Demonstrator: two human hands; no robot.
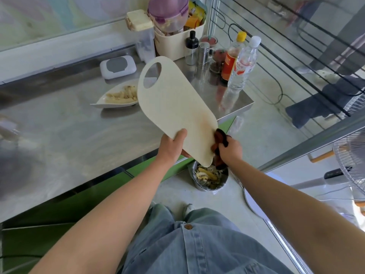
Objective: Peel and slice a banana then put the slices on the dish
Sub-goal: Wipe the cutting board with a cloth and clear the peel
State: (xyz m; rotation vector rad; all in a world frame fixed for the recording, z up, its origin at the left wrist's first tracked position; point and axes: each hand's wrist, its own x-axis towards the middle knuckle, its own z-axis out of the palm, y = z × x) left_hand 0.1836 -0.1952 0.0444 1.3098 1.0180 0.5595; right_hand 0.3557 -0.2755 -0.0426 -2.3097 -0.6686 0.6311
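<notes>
A white leaf-shaped dish (98, 103) on the steel counter holds several pale banana slices (122, 93). My left hand (171, 147) grips the near edge of a cream cutting board (173, 107), tilted over the counter's edge. At the board's lower right edge my right hand (230, 148) holds a dark brown banana peel (221, 138). Both are above a small bin (223, 184) on the floor that holds peel scraps (207, 175). No knife is in view.
At the counter's back stand a white box (118, 66), a lidded container (144, 38), a cream basket (177, 42), shakers (203, 54), jars and two bottles (245, 62). A fan (349, 165) stands at the right. A glass partition runs along the right side.
</notes>
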